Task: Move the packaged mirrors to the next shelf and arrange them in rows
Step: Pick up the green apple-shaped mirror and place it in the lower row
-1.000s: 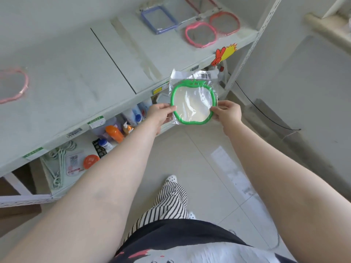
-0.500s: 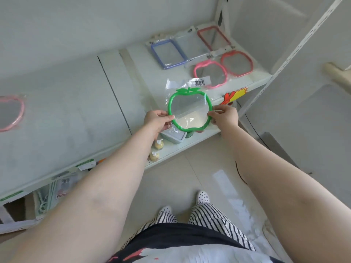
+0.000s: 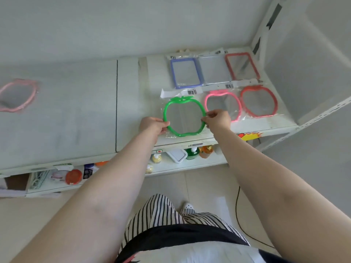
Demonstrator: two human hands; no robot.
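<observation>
A green apple-shaped mirror [image 3: 183,116] in a clear packet lies at the front of the right shelf board [image 3: 148,88]. My left hand [image 3: 153,128] grips its left rim and my right hand [image 3: 218,119] pinches its right rim. To its right, in the same front row, lie a pink apple-shaped mirror [image 3: 223,105] and a red apple-shaped mirror [image 3: 258,101]. Behind them a blue rectangular mirror [image 3: 187,73], a pale rectangular mirror [image 3: 215,70] and a red rectangular mirror [image 3: 241,66] form a back row. A pink mirror [image 3: 18,94] lies alone on the left shelf board.
A white upright post [image 3: 262,33] and a slanted rail [image 3: 322,114] bound the shelf on the right. The lower shelf [image 3: 209,162] holds bottles, a white box and small packets. A black cable [image 3: 237,215] runs over the tiled floor by my feet.
Both hands carried the green mirror up from in front of the shelf edge and over onto the board, beside the pink apple-shaped mirror. The view turned toward the right shelf.
</observation>
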